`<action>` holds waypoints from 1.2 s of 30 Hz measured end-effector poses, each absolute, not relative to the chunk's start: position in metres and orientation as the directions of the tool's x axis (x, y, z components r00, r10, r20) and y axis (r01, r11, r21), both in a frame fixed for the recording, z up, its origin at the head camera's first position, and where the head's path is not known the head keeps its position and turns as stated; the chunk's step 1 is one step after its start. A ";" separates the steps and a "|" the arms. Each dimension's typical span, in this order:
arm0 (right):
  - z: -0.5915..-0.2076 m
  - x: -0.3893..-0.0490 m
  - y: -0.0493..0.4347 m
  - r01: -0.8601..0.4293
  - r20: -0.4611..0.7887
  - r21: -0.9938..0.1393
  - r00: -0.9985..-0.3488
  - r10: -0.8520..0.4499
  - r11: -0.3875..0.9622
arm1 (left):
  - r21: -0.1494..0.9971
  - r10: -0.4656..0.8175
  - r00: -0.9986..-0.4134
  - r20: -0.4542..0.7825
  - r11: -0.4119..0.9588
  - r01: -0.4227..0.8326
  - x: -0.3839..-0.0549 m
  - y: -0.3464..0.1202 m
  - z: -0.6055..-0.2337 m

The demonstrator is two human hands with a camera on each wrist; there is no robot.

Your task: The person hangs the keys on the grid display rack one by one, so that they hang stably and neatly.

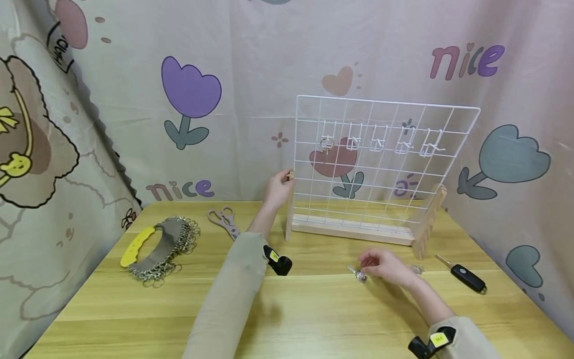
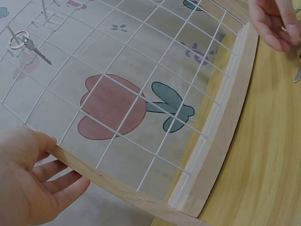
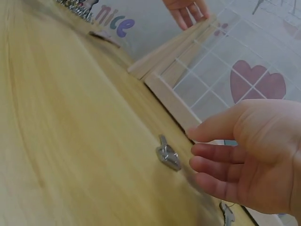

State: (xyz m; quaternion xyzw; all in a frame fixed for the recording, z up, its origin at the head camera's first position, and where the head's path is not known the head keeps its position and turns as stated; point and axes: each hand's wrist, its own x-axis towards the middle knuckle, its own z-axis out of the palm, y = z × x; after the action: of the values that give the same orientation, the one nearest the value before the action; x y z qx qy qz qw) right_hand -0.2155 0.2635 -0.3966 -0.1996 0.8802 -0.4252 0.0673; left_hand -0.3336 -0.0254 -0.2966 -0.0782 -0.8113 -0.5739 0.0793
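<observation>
My left hand (image 1: pixel 279 189) pinches the top of the wooden upright (image 2: pixel 113 181) at the left end of a white wire grid rack (image 1: pixel 374 102). Its thumb and fingers lie on opposite sides of the wood. On the table, a small silver key (image 3: pixel 168 155) lies just beside the fingertips of my right hand (image 1: pixel 381 267), whose fingers are loosely bent with nothing between them. A second key (image 3: pixel 227 214) lies under the heel of that hand in the right wrist view. From the leftmost of several white hooks (image 1: pixel 354 142) hangs a key on a ring (image 2: pixel 37 51).
A black car key (image 1: pixel 468 278) lies at the right of the table (image 1: pixel 314 319). To the left are grey scissors (image 1: pixel 224 222), partly behind my left arm, and a grey band with a yellow grip (image 1: pixel 138 245), fringed with many metal rings. A printed cloth hangs behind.
</observation>
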 end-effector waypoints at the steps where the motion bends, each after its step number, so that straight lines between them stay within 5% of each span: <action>1: -0.398 -0.216 0.264 -0.300 0.048 -0.773 -0.907 -0.419 0.559 | 0.919 0.037 -0.975 0.220 0.328 0.220 -0.333 -0.025 -0.296; 22: -0.409 -0.221 0.259 -0.351 0.016 -0.725 -0.869 -0.494 0.593 | 0.908 0.037 -0.970 0.239 0.346 0.237 -0.334 -0.025 -0.297; 36: -0.407 -0.217 0.261 -0.338 0.065 -0.737 -0.898 -0.435 0.586 | 0.905 0.033 -0.971 0.236 0.356 0.232 -0.334 -0.025 -0.297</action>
State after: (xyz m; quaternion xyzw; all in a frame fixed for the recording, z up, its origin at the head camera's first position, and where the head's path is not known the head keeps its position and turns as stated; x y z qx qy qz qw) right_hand -0.2170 0.2613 -0.4069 -0.2174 0.8884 -0.3997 0.0611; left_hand -0.3341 -0.0254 -0.2973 -0.0808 -0.8187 -0.5616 0.0884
